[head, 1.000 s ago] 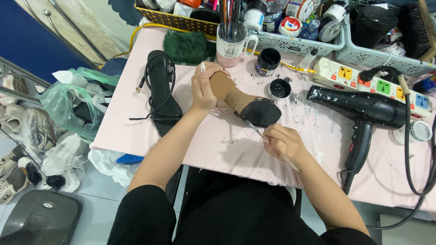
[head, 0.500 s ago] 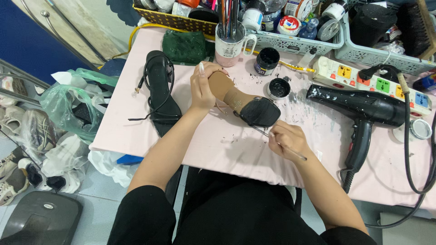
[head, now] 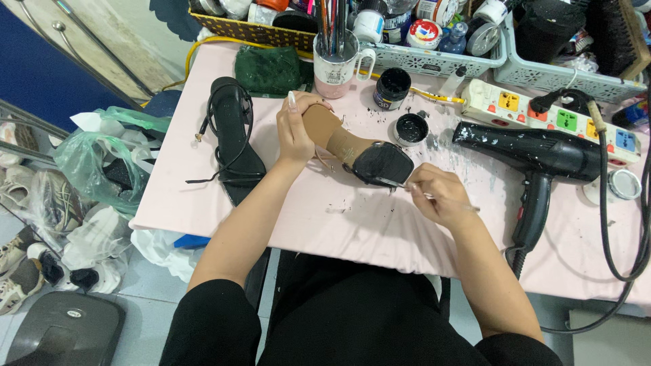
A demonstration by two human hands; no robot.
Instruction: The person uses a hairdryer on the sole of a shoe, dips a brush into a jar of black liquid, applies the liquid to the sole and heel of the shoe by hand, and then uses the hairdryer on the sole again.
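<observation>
Figure: a tan sandal sole [head: 332, 135], its near end already coated black, lies slantwise at the middle of the pink table [head: 325, 224]. The left hand [head: 296, 132] clasps the unpainted far end, fingers wrapped around it and pinning it down. The right hand [head: 437, 196] pinches a thin paintbrush [head: 400, 184], fingers closed on the handle, the tip touching the near edge of the black patch. Compared with a second ago, the right hand has drawn in from the table's near side to the sole and the brush has come back onto the wet black area; the left hand has kept its grip and the sole has not shifted. The painting appears to be under way, with much tan surface left uncovered.

Surroundings: an open jar of black paint [head: 391, 88] and its lid [head: 411, 128] stand just beyond the sole, toward the far edge. A black strappy sandal [head: 232, 135] lies at the left edge, a dark green cloth [head: 270, 69] behind it. A mug of brushes [head: 337, 64] stands at the far edge. A black hair dryer [head: 536, 156] and a power strip [head: 549, 118] occupy the right side, the dryer's cord trailing off the right edge. The jar and lid sit close to the brush's path.
</observation>
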